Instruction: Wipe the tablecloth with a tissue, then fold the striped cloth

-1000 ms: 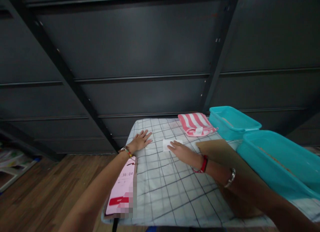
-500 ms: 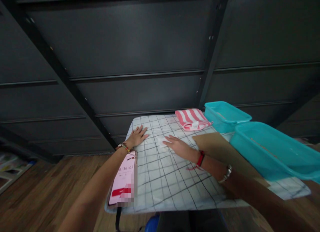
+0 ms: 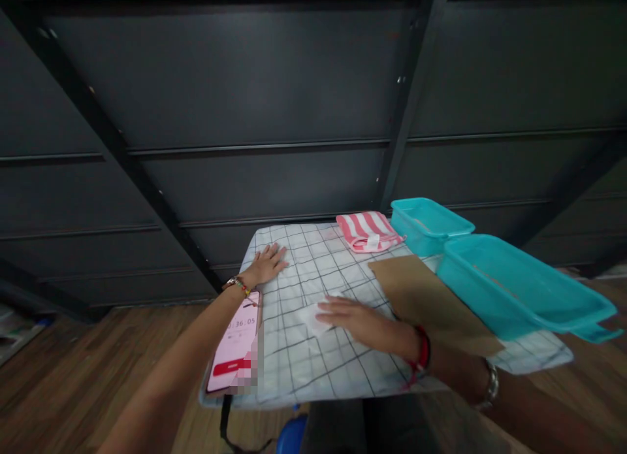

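Observation:
My left hand [image 3: 266, 264] lies flat with fingers spread on the checked white cloth [image 3: 313, 349] near the table's far left corner. My right hand [image 3: 353, 318] rests palm down, fingers stretched out, on a small white folded piece [image 3: 309, 317] in the middle of the cloth. A folded pink-and-white striped cloth [image 3: 366, 230] sits at the far edge, beyond my right hand.
A phone [image 3: 235, 350] with a pink timer screen lies along the table's left edge. A brown cardboard sheet [image 3: 431, 302] lies to the right, partly under two turquoise plastic tubs [image 3: 509, 287] [image 3: 426, 223]. Dark metal shelving fills the background; wood floor surrounds the table.
My right hand has slid toward me with the small white piece under it, from the far middle to the centre of the cloth. My left hand has stayed flat in place.

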Motion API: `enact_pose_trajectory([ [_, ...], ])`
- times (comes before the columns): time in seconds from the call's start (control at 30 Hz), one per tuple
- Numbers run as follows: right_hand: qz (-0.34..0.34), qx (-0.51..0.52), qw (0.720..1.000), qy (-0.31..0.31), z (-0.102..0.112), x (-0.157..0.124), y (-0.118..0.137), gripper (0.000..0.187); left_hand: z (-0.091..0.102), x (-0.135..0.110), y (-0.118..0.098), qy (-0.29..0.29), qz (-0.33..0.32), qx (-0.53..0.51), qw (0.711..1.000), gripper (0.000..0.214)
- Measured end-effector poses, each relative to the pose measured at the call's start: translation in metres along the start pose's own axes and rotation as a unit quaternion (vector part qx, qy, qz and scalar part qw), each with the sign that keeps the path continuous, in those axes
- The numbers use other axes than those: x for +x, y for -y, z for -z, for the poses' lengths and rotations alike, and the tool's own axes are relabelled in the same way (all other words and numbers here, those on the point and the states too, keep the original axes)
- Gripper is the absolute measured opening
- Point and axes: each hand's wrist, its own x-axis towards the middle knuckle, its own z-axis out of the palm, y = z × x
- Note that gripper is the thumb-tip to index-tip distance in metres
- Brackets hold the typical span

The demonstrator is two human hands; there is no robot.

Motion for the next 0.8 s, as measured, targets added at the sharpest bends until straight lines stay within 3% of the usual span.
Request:
enact_pose_trajectory([
  [0.1, -0.130, -0.093, 0.987, -0.008, 0.011, 0.016, -0.029, 0.054, 0.004, -0.007, -0.015, 0.012, -0.051, -0.015, 0.999, 0.064],
  [0.17, -0.142, -0.118, 0.983, -0.005, 0.004, 0.011, -0.033, 0.052, 0.003, -0.014, -0.023, 0.048, -0.078, -0.013, 0.996, 0.064],
  [0.33, 0.024, -0.097, 0.995, 0.006, -0.031, -0.024, 0.013, 0.039, -0.004, -0.027, -0.024, 0.081, -0.083, -0.001, 0.993, 0.065],
  [0.43, 0.114, -0.064, 0.991, 0.032, -0.029, -0.022, 0.034, 0.031, -0.004, -0.030, -0.019, 0.068, -0.065, 0.005, 0.996, 0.062],
  [0.53, 0.102, -0.064, 0.992, 0.024, -0.013, 0.003, 0.026, 0.038, -0.004, -0.038, -0.019, 0.044, -0.048, 0.008, 0.998, 0.062],
  [0.63, 0.074, -0.070, 0.994, 0.030, -0.005, 0.023, 0.006, 0.043, -0.007, -0.057, -0.026, 0.038, -0.103, -0.010, 0.994, 0.063],
  [0.7, 0.107, -0.046, 0.991, 0.062, -0.005, 0.018, -0.001, 0.043, -0.010, -0.074, -0.032, 0.056, -0.151, -0.016, 0.987, 0.063],
  [0.8, 0.173, 0.031, 0.980, 0.097, -0.002, -0.018, -0.004, 0.039, -0.014, -0.097, -0.040, 0.075, -0.178, 0.002, 0.981, 0.063],
])
